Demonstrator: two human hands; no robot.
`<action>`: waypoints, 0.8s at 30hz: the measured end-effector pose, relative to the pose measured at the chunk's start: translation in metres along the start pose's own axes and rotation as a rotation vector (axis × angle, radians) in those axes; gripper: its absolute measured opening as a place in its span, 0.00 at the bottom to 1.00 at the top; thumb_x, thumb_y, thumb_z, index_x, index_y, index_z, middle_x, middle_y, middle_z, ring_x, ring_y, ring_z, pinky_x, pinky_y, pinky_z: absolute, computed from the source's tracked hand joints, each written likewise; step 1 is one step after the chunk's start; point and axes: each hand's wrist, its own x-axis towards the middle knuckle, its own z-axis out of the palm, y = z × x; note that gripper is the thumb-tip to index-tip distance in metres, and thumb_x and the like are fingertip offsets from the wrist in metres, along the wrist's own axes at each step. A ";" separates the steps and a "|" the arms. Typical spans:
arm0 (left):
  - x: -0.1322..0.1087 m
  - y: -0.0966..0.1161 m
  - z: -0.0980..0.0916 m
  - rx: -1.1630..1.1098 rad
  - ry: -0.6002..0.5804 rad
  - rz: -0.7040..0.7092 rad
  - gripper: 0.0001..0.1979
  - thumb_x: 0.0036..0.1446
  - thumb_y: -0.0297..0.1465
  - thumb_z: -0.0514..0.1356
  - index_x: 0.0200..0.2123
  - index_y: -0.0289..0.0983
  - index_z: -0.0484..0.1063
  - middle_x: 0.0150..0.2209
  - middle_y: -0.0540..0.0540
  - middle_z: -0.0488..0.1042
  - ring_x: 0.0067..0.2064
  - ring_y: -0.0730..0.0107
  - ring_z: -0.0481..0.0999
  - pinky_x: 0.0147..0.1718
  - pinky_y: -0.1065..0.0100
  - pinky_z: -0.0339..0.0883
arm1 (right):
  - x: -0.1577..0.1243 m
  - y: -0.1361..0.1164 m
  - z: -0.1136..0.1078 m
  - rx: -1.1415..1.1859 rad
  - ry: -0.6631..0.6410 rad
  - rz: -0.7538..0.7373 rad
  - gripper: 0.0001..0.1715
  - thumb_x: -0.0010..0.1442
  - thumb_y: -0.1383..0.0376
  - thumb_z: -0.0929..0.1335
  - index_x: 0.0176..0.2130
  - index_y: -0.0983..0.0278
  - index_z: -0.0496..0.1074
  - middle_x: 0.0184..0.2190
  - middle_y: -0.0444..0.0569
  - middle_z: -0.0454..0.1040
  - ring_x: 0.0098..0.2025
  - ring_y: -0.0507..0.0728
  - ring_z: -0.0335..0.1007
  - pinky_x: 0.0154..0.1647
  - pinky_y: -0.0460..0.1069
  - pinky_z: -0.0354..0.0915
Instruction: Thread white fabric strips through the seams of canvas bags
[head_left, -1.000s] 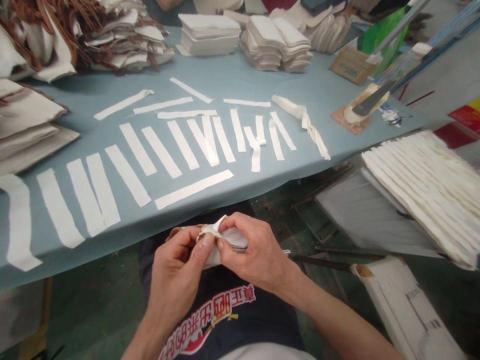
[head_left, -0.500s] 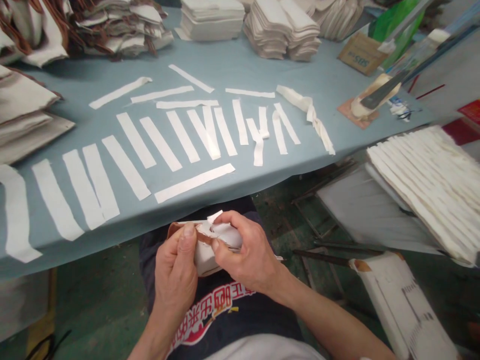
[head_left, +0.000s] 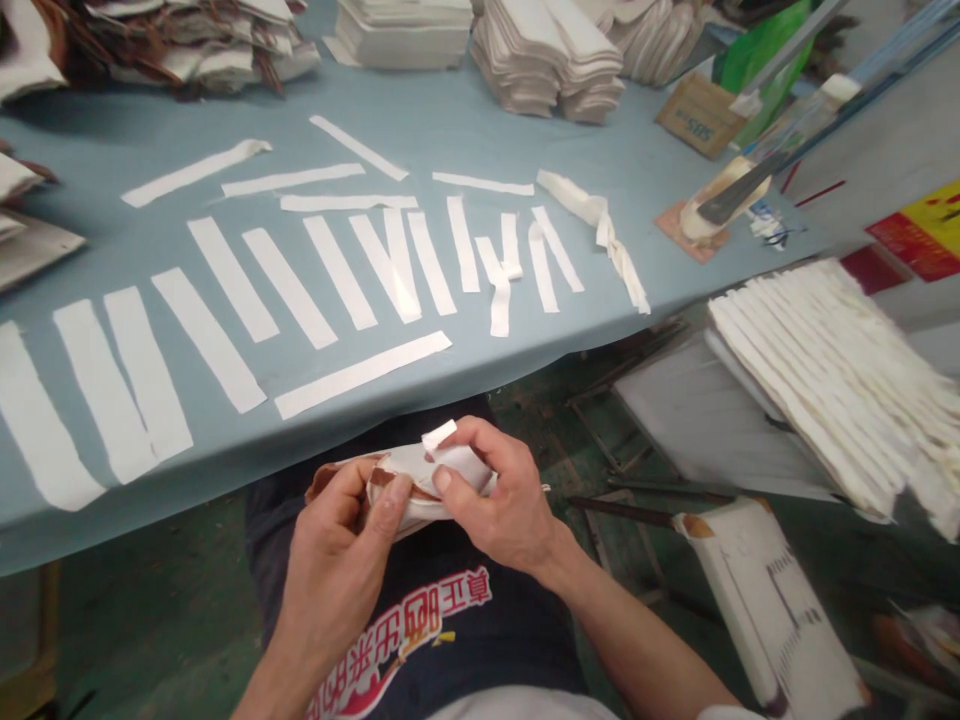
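Observation:
Over my lap, both hands hold a folded piece (head_left: 412, 508) with a pale side and brown edges, leather or fabric by its look. My left hand (head_left: 341, 540) pinches its brown edge between thumb and fingers. My right hand (head_left: 499, 495) grips the other end, thumb on top. A short white strip end (head_left: 439, 436) sticks up by the right fingertips; where it continues is hidden. On the blue-grey table ahead lie several white strips (head_left: 289, 287), mostly in a slanting row, one strip (head_left: 364, 374) lying lengthwise near the front edge.
Stacks of pale pieces (head_left: 405, 38) and brown-edged pieces (head_left: 202, 45) line the table's back. A glue-smeared container with a brush (head_left: 709, 215) stands at right near a small cardboard box (head_left: 697, 115). Right of me are a pile of white padded strips (head_left: 832, 380) and a white-covered stool (head_left: 780, 610).
The view has shifted, so the table's things sit further left. My left thumb has moved down along the brown edge, and more of the piece's pale surface shows between my hands.

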 end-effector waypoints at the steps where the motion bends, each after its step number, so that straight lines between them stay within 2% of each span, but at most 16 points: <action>1: -0.001 0.001 0.001 0.015 0.037 -0.001 0.21 0.64 0.52 0.66 0.33 0.40 0.78 0.32 0.46 0.80 0.35 0.62 0.77 0.28 0.69 0.64 | 0.002 0.000 -0.005 0.011 -0.001 -0.003 0.04 0.62 0.62 0.69 0.36 0.60 0.75 0.32 0.46 0.82 0.30 0.54 0.75 0.37 0.48 0.73; 4: -0.003 0.008 0.005 0.049 0.111 0.010 0.17 0.65 0.49 0.65 0.34 0.42 0.79 0.32 0.47 0.81 0.38 0.59 0.79 0.30 0.67 0.64 | 0.006 0.001 -0.015 0.027 -0.029 -0.092 0.05 0.63 0.65 0.68 0.35 0.60 0.75 0.31 0.45 0.81 0.30 0.53 0.75 0.39 0.48 0.73; 7: -0.004 0.015 0.005 0.039 0.115 0.012 0.15 0.64 0.47 0.66 0.33 0.43 0.78 0.30 0.50 0.80 0.33 0.62 0.77 0.32 0.66 0.66 | 0.007 0.003 -0.019 0.109 -0.090 -0.177 0.04 0.62 0.67 0.68 0.36 0.60 0.75 0.30 0.44 0.79 0.29 0.52 0.72 0.34 0.47 0.68; 9: -0.003 0.017 0.004 0.023 0.115 -0.002 0.15 0.64 0.47 0.66 0.31 0.43 0.77 0.31 0.50 0.80 0.31 0.64 0.76 0.33 0.66 0.67 | 0.006 0.004 -0.018 0.211 -0.120 -0.116 0.03 0.63 0.67 0.69 0.37 0.60 0.74 0.29 0.43 0.77 0.25 0.50 0.67 0.28 0.45 0.63; 12: -0.001 0.017 0.002 0.018 0.122 -0.018 0.17 0.64 0.49 0.66 0.31 0.43 0.78 0.33 0.50 0.83 0.33 0.62 0.78 0.34 0.66 0.69 | 0.005 0.004 -0.016 0.325 -0.116 0.064 0.04 0.67 0.64 0.69 0.43 0.60 0.73 0.28 0.40 0.75 0.22 0.49 0.63 0.24 0.44 0.58; 17: 0.004 0.011 0.002 -0.028 0.084 -0.052 0.18 0.64 0.50 0.66 0.32 0.42 0.80 0.28 0.50 0.79 0.32 0.62 0.78 0.34 0.67 0.71 | 0.008 -0.006 -0.015 0.252 -0.141 0.215 0.18 0.66 0.61 0.71 0.54 0.61 0.73 0.27 0.40 0.76 0.22 0.49 0.64 0.24 0.44 0.59; 20: 0.009 0.004 0.001 -0.026 0.021 -0.039 0.22 0.65 0.53 0.65 0.34 0.40 0.82 0.31 0.48 0.81 0.31 0.63 0.78 0.32 0.67 0.70 | 0.011 -0.012 -0.016 0.247 -0.185 0.271 0.21 0.66 0.61 0.71 0.58 0.61 0.74 0.30 0.42 0.80 0.26 0.50 0.71 0.27 0.44 0.63; 24: 0.018 -0.002 -0.002 0.013 -0.086 0.026 0.24 0.68 0.54 0.63 0.39 0.39 0.85 0.38 0.43 0.85 0.34 0.60 0.80 0.33 0.66 0.72 | 0.018 -0.014 -0.017 0.319 -0.228 0.384 0.20 0.65 0.58 0.73 0.54 0.63 0.78 0.30 0.42 0.81 0.29 0.51 0.75 0.32 0.45 0.68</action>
